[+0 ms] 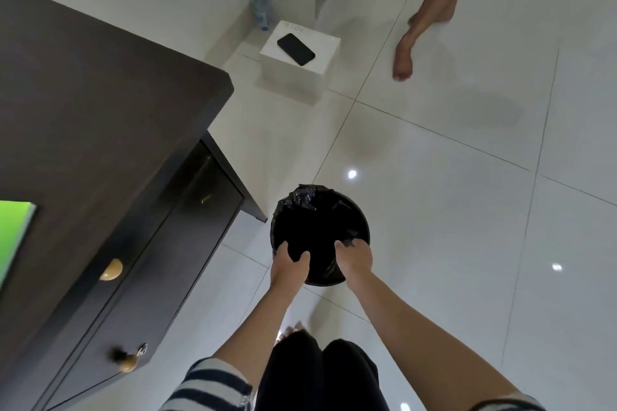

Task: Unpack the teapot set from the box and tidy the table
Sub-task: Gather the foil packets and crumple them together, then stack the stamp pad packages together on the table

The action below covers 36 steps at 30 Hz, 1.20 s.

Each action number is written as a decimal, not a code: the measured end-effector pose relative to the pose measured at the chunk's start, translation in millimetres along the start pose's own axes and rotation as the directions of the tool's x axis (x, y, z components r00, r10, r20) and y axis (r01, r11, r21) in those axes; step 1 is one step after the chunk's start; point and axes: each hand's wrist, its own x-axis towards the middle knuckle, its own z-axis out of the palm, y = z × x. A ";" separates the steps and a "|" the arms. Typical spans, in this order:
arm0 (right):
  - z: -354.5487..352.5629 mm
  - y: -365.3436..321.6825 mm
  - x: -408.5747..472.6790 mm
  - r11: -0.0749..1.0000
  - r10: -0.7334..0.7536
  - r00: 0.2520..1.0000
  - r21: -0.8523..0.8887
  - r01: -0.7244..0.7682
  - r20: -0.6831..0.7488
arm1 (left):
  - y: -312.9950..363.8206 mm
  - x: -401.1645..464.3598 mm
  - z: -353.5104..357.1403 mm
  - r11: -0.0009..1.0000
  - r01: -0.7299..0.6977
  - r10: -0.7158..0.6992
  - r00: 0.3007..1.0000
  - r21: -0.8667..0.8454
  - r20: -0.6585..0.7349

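A round black bin point(350, 207) lined with a black plastic bag point(302, 198) stands on the white tiled floor just right of the dark table. My left hand point(289, 265) grips the bin's near rim on the left side. My right hand point(355, 257) grips the near rim on the right, fingers curled over the bag's edge. The inside of the bin is dark and I cannot make out any contents. No teapot set is in view.
The dark wooden table point(83, 93) with drawers and brass knobs point(112, 270) fills the left. A white box point(300, 60) with a black phone point(295, 49) on top sits on the floor beyond, beside a plastic bottle point(260, 0). Another person's bare foot point(404, 57) is at upper right.
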 end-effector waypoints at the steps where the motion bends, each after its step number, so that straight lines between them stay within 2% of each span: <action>1: -3.0 -3.7 -7.6 1.000 -0.010 1.000 0.009 0.010 0.014 | 3.8 -8.2 -3.8 1.000 -0.007 0.007 1.000 -0.007 -0.011; 5: -23.0 -34.1 -57.4 0.997 -0.078 0.995 0.020 0.077 0.057 | 30.1 -57.1 -28.6 0.996 -0.074 0.070 0.993 -0.046 -0.096; 9: -40.9 -79.6 -125.4 0.970 -0.242 0.966 0.052 0.238 0.093 | 72.3 -123.6 -64.2 0.976 -0.197 0.169 0.956 -0.095 -0.241; 14: -47.0 -143.3 -224.9 0.881 -0.473 0.868 0.054 0.470 0.152 | 105.2 -199.5 -122.7 0.935 -0.346 0.281 0.856 -0.076 -0.434; 17: -32.6 -176.1 -274.4 0.786 -0.605 0.760 0.032 0.617 0.238 | 113.5 -230.6 -165.0 0.906 -0.412 0.282 0.763 -0.101 -0.581; 22: 16.1 -208.0 -331.4 0.615 -0.720 0.566 -0.007 0.788 0.401 | 98.8 -259.2 -238.1 0.919 -0.382 0.176 0.625 -0.101 -0.760; 26: 66.3 -217.2 -361.2 0.543 -0.703 0.480 -0.041 0.839 0.525 | 71.2 -262.8 -295.6 0.925 -0.326 0.016 0.551 -0.197 -0.834; 29: 107.5 -227.6 -372.2 0.476 -0.656 0.433 -0.107 0.873 0.618 | 51.4 -257.7 -337.4 0.932 -0.266 -0.092 0.486 -0.247 -0.869; 31: 136.1 -237.8 -375.2 0.393 -0.624 0.404 -0.178 0.902 0.669 | 42.9 -254.1 -363.7 0.925 -0.217 -0.190 0.448 -0.313 -0.873; 34: 173.1 -253.8 -376.9 0.227 -0.573 0.392 -0.319 0.920 0.720 | 33.2 -246.0 -394.9 0.893 -0.128 -0.344 0.426 -0.432 -0.837; 36: 192.3 -261.1 -378.3 0.136 -0.536 0.406 -0.399 0.907 0.740 | 25.3 -240.6 -409.3 0.870 -0.092 -0.400 0.441 -0.484 -0.804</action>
